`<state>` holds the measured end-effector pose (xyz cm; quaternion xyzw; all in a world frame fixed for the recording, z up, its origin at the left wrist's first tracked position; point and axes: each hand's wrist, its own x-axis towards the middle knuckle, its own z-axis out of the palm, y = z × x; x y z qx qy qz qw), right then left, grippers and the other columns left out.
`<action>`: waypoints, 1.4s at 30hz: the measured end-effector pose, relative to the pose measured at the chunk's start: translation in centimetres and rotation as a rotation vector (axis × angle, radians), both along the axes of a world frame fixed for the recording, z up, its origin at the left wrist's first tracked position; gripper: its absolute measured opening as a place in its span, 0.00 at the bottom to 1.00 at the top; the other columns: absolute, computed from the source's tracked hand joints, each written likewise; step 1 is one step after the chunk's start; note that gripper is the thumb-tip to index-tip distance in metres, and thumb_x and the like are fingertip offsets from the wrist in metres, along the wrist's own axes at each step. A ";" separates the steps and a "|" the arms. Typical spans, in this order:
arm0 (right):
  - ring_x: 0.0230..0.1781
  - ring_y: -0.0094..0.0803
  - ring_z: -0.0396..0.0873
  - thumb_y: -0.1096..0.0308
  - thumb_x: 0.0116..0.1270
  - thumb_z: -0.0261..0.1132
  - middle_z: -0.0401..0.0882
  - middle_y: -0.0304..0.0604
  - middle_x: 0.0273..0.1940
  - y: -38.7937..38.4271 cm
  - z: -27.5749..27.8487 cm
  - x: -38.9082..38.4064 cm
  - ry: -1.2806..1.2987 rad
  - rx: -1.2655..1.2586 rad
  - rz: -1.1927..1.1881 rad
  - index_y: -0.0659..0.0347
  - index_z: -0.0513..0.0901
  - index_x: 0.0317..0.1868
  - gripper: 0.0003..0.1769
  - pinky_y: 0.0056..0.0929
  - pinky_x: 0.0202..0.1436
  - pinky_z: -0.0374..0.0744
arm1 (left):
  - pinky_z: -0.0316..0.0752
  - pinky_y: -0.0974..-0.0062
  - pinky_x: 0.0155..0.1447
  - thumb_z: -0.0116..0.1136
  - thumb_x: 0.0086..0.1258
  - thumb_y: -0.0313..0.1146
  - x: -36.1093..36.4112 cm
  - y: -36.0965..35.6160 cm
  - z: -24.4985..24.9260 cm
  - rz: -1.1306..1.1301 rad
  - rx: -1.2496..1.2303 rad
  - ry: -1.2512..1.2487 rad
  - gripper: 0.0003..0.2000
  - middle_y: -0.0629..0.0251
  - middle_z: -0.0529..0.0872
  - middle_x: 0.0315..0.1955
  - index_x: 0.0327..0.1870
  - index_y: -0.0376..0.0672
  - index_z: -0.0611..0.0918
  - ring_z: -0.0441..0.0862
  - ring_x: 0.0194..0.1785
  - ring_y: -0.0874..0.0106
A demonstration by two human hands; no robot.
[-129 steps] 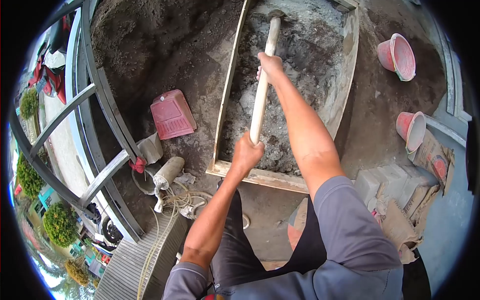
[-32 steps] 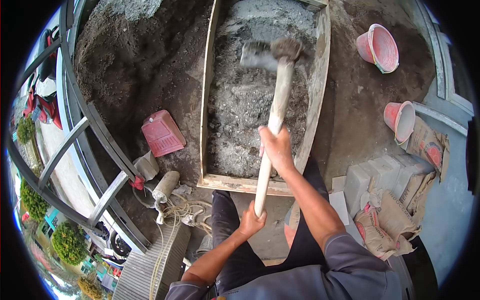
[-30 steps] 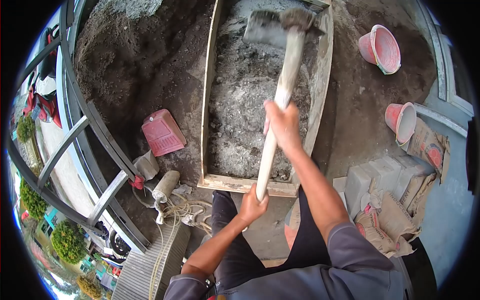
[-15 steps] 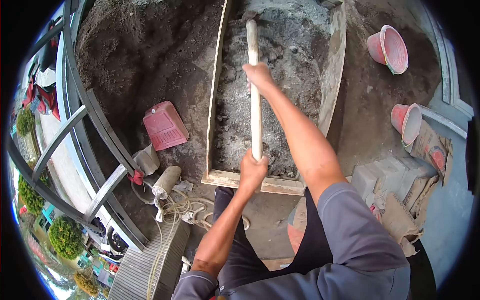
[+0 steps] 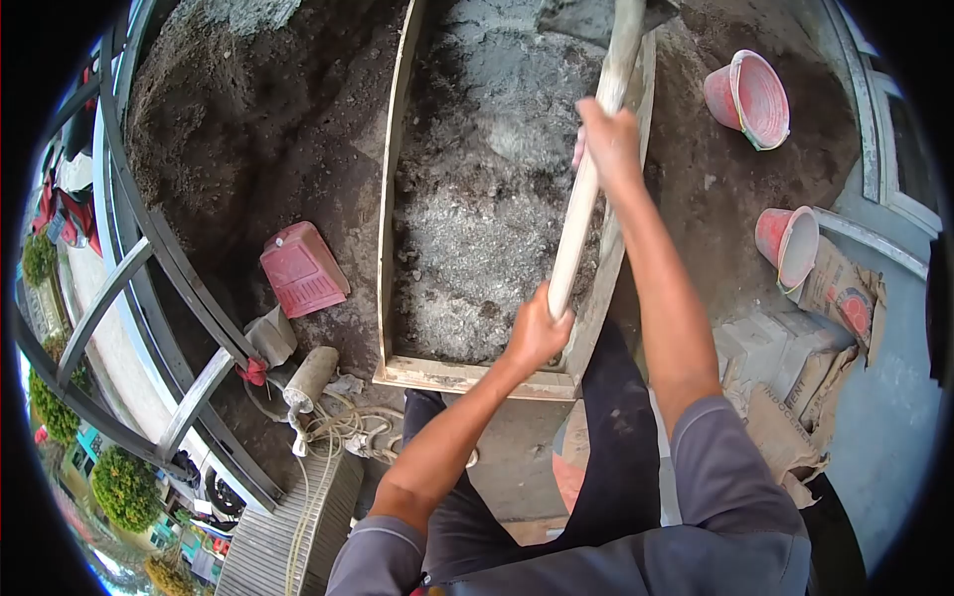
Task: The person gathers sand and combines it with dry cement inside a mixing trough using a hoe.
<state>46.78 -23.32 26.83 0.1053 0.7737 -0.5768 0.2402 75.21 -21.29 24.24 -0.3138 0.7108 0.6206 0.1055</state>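
Observation:
Both my hands are wrapped round the long wooden handle of a hoe (image 5: 576, 233). My right hand (image 5: 610, 144) grips it high up, nearer the blade. Lower down, my left hand (image 5: 542, 333) closes on the butt end, over the near right corner of a wooden mixing trough (image 5: 467, 375). At the top edge of the view, the wide grey hoe blade (image 5: 571, 20) is partly cut off, above the trough's far right part. Grey, crumbly sand-and-cement mix (image 5: 477, 238) lies in the trough, with darker patches.
A dark soil heap (image 5: 238, 119) and an upturned pink basin (image 5: 304, 270) lie left. Two pink buckets (image 5: 717, 97) (image 5: 771, 234), grey blocks (image 5: 760, 343) and torn cement bags (image 5: 785, 427) are right. A hose (image 5: 348, 427) coils near metal framing (image 5: 199, 397).
The hoe has risen and swung right; its blade, earlier down in the mix, is now lifted at the top. Both hands moved right with it, and the view shifted slightly.

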 end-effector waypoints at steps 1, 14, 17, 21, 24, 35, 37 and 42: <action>0.16 0.34 0.80 0.62 0.68 0.66 0.78 0.46 0.23 -0.4 -1.7 -2.8 0.044 0.033 -0.033 0.70 0.78 0.33 0.17 0.36 0.17 0.80 | 0.84 0.58 0.43 0.63 0.69 0.31 -3.1 -0.9 -1.3 -0.007 -0.014 0.026 0.14 0.40 0.88 0.31 0.49 0.30 0.80 0.92 0.38 0.52; 0.13 0.36 0.77 0.62 0.70 0.66 0.74 0.45 0.19 2.7 -8.2 8.2 -0.266 -0.045 -0.134 0.69 0.75 0.33 0.16 0.39 0.14 0.79 | 0.83 0.54 0.46 0.65 0.67 0.32 7.9 -1.1 2.6 -0.054 -0.042 -0.237 0.16 0.37 0.88 0.34 0.51 0.33 0.80 0.89 0.40 0.43; 0.12 0.33 0.76 0.65 0.68 0.66 0.74 0.42 0.20 3.8 -3.8 16.0 -0.318 -0.074 -0.108 0.66 0.75 0.34 0.13 0.36 0.13 0.78 | 0.83 0.50 0.44 0.66 0.69 0.33 15.9 0.5 5.6 -0.047 -0.006 -0.265 0.15 0.35 0.87 0.32 0.49 0.34 0.79 0.88 0.42 0.37; 0.13 0.30 0.76 0.67 0.70 0.67 0.75 0.40 0.20 3.5 2.0 20.6 -0.327 -0.113 -0.114 0.64 0.75 0.32 0.13 0.33 0.16 0.78 | 0.84 0.50 0.45 0.67 0.70 0.34 20.3 1.7 5.5 -0.071 -0.038 -0.250 0.15 0.35 0.87 0.33 0.51 0.35 0.79 0.88 0.44 0.38; 0.14 0.28 0.76 0.64 0.70 0.67 0.75 0.39 0.20 1.3 3.7 14.5 -0.178 -0.156 -0.048 0.64 0.77 0.30 0.14 0.32 0.16 0.78 | 0.84 0.51 0.44 0.67 0.71 0.33 14.5 0.1 4.1 -0.045 -0.051 -0.154 0.15 0.33 0.87 0.33 0.53 0.35 0.79 0.88 0.44 0.37; 0.18 0.37 0.80 0.62 0.69 0.67 0.78 0.48 0.25 -10.8 -14.7 -5.6 -0.152 -0.069 0.007 0.72 0.78 0.38 0.17 0.41 0.21 0.84 | 0.80 0.65 0.33 0.61 0.69 0.32 -5.6 -11.2 -6.4 0.083 0.001 -0.147 0.14 0.57 0.86 0.27 0.50 0.31 0.81 0.84 0.28 0.69; 0.17 0.37 0.79 0.62 0.70 0.67 0.78 0.48 0.24 -10.1 -13.9 -3.6 -0.220 -0.034 0.043 0.72 0.78 0.38 0.17 0.41 0.20 0.83 | 0.80 0.66 0.33 0.61 0.69 0.31 -4.1 -9.9 -3.7 0.120 0.044 -0.224 0.13 0.59 0.85 0.26 0.49 0.32 0.81 0.83 0.28 0.71; 0.14 0.33 0.76 0.64 0.70 0.64 0.75 0.41 0.22 -7.3 -8.1 5.2 -0.271 -0.063 0.116 0.71 0.77 0.39 0.15 0.36 0.16 0.80 | 0.82 0.62 0.40 0.62 0.70 0.32 3.7 -6.1 4.4 0.159 0.068 -0.264 0.13 0.45 0.89 0.30 0.49 0.32 0.81 0.90 0.34 0.58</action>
